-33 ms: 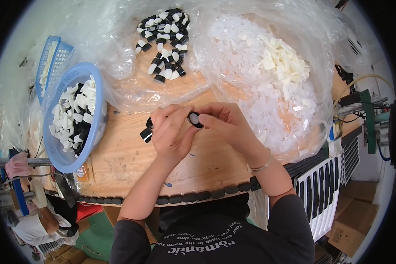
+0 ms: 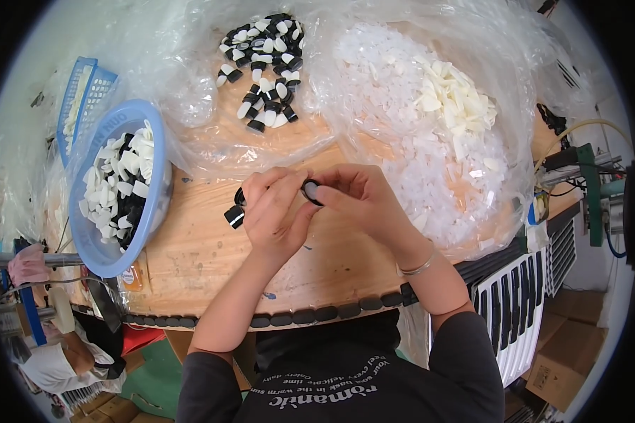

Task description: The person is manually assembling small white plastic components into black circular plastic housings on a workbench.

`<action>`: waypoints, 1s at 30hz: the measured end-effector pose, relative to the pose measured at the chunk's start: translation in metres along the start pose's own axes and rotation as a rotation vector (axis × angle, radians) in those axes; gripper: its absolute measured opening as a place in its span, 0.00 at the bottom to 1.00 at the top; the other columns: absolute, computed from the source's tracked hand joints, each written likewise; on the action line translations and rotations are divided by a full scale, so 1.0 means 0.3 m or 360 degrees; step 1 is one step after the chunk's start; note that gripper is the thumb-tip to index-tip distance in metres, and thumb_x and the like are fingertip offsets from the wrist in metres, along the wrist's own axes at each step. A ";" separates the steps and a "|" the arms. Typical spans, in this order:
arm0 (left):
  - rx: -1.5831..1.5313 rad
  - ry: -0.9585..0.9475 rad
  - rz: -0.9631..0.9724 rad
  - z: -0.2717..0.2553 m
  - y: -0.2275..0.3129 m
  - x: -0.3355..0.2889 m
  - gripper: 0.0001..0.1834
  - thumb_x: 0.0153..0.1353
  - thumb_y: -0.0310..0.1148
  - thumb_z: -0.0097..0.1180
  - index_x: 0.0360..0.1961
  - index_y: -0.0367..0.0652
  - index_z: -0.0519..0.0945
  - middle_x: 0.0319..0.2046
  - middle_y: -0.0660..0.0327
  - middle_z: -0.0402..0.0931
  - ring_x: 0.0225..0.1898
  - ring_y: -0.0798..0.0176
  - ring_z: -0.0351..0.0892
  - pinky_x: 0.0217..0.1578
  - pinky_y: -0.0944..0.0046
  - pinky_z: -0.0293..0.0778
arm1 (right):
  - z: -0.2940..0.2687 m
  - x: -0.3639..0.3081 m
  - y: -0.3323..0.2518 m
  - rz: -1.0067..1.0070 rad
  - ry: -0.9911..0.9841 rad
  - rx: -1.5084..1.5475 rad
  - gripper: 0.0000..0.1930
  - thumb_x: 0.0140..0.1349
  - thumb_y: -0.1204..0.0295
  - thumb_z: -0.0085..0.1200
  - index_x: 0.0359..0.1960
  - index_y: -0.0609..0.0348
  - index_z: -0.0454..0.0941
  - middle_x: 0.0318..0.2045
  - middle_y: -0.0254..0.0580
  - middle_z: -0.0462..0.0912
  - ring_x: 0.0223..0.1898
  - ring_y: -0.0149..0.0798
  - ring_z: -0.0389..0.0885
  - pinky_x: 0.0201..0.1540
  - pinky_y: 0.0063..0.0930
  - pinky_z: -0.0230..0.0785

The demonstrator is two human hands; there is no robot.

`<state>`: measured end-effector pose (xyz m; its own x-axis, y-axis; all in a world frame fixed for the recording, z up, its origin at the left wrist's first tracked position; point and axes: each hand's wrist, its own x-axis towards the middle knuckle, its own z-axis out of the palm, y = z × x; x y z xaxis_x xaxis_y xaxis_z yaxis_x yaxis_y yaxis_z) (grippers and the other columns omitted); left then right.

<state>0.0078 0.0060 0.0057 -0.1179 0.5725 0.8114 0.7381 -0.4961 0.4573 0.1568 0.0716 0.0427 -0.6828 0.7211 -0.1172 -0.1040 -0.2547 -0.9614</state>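
Between my fingertips, over the middle of the wooden table, is a small black round cap [image 2: 310, 187] with a whitish disc inside its rim. My left hand [image 2: 275, 208] is closed, pinching the cap from its left side. From the other side, the thumb and fingers of my right hand [image 2: 356, 190] close in on the cap, the thumb lying against the whitish disc. Beside my left hand's knuckles rests a black cap with a white stripe [image 2: 234, 216]. Another black piece is partly hidden behind that hand.
A blue basin [image 2: 164, 176] of white and black pieces stands at the left, with a blue basket [image 2: 67, 113] behind it. Black-and-white pieces [image 2: 264, 70] are heaped at the far middle. Clear plastic sheeting at right holds translucent pieces [image 2: 437, 166] and cream ones [image 2: 455, 99].
My right thumb has shifted slightly to the left, further over the whitish disc in the cap. My left hand and the things on the table look the same.
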 end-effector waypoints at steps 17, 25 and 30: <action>0.0114 0.0220 -0.0382 -0.045 -0.047 0.014 0.25 0.39 0.26 0.72 0.44 0.45 0.82 0.38 0.57 0.79 0.46 0.56 0.74 0.46 0.61 0.68 | -0.174 -0.212 -0.233 0.0123 0.0395 -0.1925 0.10 0.53 0.70 0.64 0.30 0.62 0.77 0.22 0.34 0.79 0.24 0.23 0.74 0.27 0.21 0.65; 0.0128 0.0213 -0.0441 -0.066 -0.050 0.025 0.24 0.40 0.27 0.73 0.43 0.43 0.82 0.37 0.56 0.79 0.45 0.55 0.74 0.46 0.60 0.67 | -0.136 -0.464 0.046 0.0145 0.0371 -0.2243 0.17 0.45 0.75 0.64 0.38 0.62 0.74 0.29 0.51 0.79 0.31 0.54 0.78 0.35 0.40 0.71; 0.0188 0.0186 -0.0296 -0.058 -0.041 0.042 0.25 0.38 0.27 0.73 0.42 0.42 0.82 0.38 0.57 0.78 0.43 0.56 0.74 0.46 0.60 0.65 | -0.107 -0.397 0.089 0.0064 0.0295 -0.2012 0.09 0.49 0.76 0.60 0.30 0.61 0.73 0.25 0.47 0.76 0.29 0.51 0.78 0.32 0.40 0.69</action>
<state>-0.0143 0.0079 0.0167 -0.3303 0.5640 0.7568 0.7681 -0.3055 0.5628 0.2585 -0.0006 0.0229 -0.5482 0.8319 -0.0861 0.7411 0.4355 -0.5111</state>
